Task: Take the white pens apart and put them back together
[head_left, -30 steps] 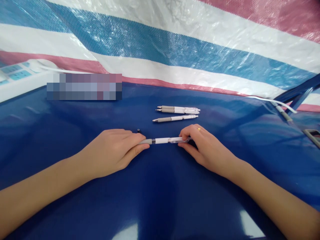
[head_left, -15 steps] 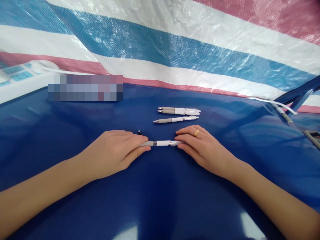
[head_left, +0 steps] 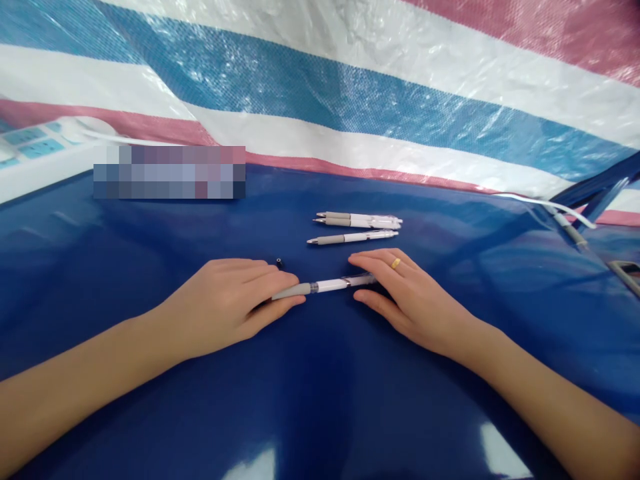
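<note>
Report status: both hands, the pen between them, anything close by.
Left hand pinching pen by its grey grip. Right hand open around the other end. Small black piece just beyond left hand; three pens farther back.

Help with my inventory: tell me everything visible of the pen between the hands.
The pen has a grey rubbery-looking front, white barrel and clear plastic-looking rear. It points left over the blue table, its rear slightly farther away. The left hand pinches the front, hiding the tip; the right hand is open around the rear, contact unclear.
</note>
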`<state>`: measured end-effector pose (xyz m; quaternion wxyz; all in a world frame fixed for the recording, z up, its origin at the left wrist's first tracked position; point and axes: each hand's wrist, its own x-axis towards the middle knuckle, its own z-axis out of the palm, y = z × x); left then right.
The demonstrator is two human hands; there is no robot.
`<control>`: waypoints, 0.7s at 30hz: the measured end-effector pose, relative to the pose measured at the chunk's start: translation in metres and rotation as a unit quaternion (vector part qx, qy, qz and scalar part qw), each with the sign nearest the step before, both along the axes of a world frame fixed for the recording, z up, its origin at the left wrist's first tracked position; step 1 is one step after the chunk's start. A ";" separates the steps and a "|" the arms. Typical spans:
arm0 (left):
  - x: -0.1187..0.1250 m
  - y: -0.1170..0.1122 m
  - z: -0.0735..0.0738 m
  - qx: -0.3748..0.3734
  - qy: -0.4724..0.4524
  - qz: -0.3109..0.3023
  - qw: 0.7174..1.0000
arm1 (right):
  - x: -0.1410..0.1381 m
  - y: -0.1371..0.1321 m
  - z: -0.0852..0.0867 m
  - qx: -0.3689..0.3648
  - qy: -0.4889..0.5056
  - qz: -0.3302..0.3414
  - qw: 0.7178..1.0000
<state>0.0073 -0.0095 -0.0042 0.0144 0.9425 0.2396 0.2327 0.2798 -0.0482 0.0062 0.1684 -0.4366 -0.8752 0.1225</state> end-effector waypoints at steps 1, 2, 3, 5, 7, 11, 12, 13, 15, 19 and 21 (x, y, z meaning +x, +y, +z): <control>0.000 0.000 0.000 0.001 -0.006 -0.002 1.000 | 0.000 0.000 0.000 0.006 -0.007 0.007 1.000; 0.000 0.000 0.000 -0.001 -0.009 -0.004 1.000 | 0.000 0.000 0.000 0.007 -0.010 0.011 1.000; 0.000 0.000 0.000 -0.006 -0.010 -0.006 1.000 | 0.000 0.000 0.000 0.002 -0.009 0.011 1.000; -0.001 0.000 0.001 -0.015 -0.016 -0.009 1.000 | 0.001 0.000 0.000 -0.019 0.005 -0.001 1.000; -0.001 0.000 0.002 -0.020 -0.028 -0.015 0.999 | 0.002 0.000 0.000 -0.033 0.018 -0.020 0.999; 0.000 -0.001 0.004 -0.021 -0.048 -0.024 0.998 | 0.001 0.000 0.001 -0.021 0.024 -0.005 0.999; 0.001 -0.001 0.004 -0.022 -0.047 -0.026 0.998 | 0.001 0.000 0.001 -0.017 0.020 0.008 1.000; 0.001 -0.001 0.005 -0.025 -0.046 -0.028 0.998 | 0.001 0.000 0.001 -0.015 0.016 0.022 1.000; 0.000 0.000 0.004 -0.024 -0.041 -0.032 0.998 | 0.000 0.000 0.001 -0.015 0.014 0.034 0.999; -0.001 0.000 0.004 -0.013 -0.041 -0.036 0.998 | -0.001 -0.001 0.001 -0.041 0.027 -0.004 0.999; -0.001 0.000 0.004 -0.018 -0.043 -0.035 0.998 | -0.001 -0.001 0.001 -0.042 0.024 -0.004 0.999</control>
